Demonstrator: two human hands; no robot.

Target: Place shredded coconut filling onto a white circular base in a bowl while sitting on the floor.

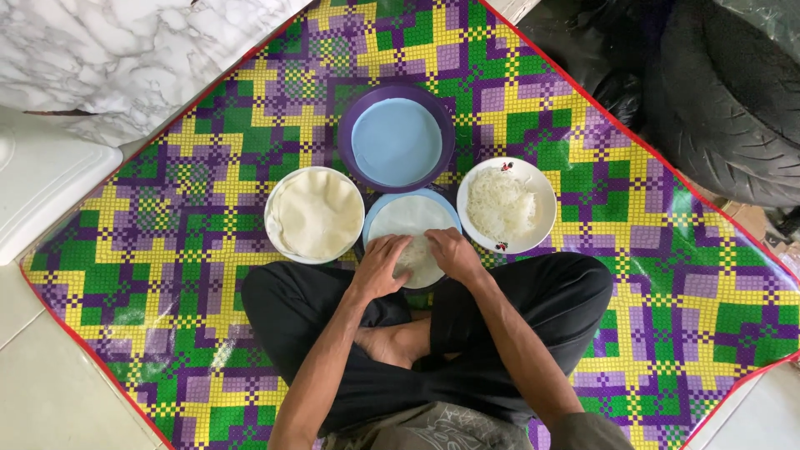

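- On the blue plate (373,218), a white wrapper sheet (408,218) lies flat; noodle filling under both hands.
- Left hand (379,267), right hand (454,252): fingers pressed together, bearing on the sheet's near edge.
- Left: wrapper stack plate (315,214). Right: noodle plate (506,204). Beyond: purple bowl (397,137).

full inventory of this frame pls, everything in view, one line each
mat: 1, green, purple and yellow check with red edge, spread on the floor
purple bowl: 1, holds pale blue liquid, top centre of mat
white plate of wrappers: 1, stack of pale round sheets, left of centre
blue plate: 1, in front of the person, bears a round wrapper
white plate of noodles: 1, heap of thin white noodles, right of centre
tyres: black, top right, off the mat; count unclear
white slab: 1, left edge
marble surface: white, top left
left hand: on the wrapper
right hand: on the wrapper
legs: crossed, black trousers
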